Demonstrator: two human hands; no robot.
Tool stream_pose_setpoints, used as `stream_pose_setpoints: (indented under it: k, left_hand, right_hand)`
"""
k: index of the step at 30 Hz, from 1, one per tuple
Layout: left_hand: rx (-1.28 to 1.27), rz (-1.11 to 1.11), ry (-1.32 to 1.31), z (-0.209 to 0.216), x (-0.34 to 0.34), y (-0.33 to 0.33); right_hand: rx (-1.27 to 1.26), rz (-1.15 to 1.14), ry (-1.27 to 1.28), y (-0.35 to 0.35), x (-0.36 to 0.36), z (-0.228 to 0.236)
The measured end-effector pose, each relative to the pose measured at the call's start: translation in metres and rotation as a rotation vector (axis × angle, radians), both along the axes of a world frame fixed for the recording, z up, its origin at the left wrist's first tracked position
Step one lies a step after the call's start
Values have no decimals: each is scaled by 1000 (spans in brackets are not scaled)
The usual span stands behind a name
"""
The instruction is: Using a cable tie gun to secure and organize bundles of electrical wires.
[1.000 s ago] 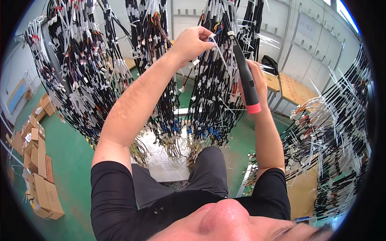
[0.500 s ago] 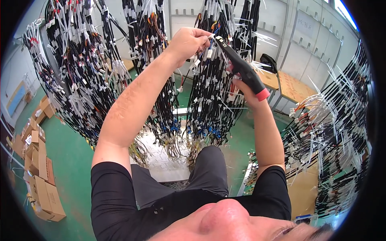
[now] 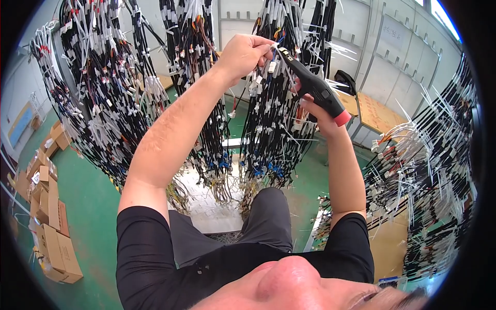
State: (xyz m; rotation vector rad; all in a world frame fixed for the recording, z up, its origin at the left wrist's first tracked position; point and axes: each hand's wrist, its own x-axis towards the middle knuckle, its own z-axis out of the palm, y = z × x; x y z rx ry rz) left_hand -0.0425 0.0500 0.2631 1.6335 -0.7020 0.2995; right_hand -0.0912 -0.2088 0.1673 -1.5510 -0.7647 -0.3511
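Tool (image 3: 311, 84), black with red end, held aslant in front of hanging wires (image 3: 271, 113), nose at small white piece (image 3: 275, 46); contact cannot be told. White piece pinched in fingertips of left hand (image 3: 243, 57); tool's grip wrapped by right hand (image 3: 319, 112). Within last second, tool tilted over from near-upright and nose brought to left fingertips; both hands thus occupied at one spot. Counter (image 3: 380, 113) seen beyond right hand; boxes (image 3: 54, 248) set along floor (image 3: 103, 237) at far left.

A short line of faint grey handwritten characters (image 3: 393, 34) stands on the white, grey-framed wall panel (image 3: 405, 44) at upper right, while small dark marks on the brown cardboard box (image 3: 59, 253) at lower left are too small to read.
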Motion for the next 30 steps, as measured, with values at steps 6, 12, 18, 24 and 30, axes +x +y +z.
stream_pose_setpoints:
  k: [6,12,18,24,30]
  left_hand:
    - [111,144,-112,-1,-10,-7]
    - [335,470,-583,-5,-20,-9]
    - [336,449,-561,-3,-24,-11]
    - [327,406,-474,-6,-18,-8]
    - [345,398,-473,-9,-15,-7]
  right_hand:
    - [-218,-41,-144,-4,1,8]
    - [-93,12,-63,3,-9,10]
    - [-219,-255,-38,-7,5,0]
    - [-206,-221,-352,9,4,2]
    - [-388,-478,-241,1,1,-5]
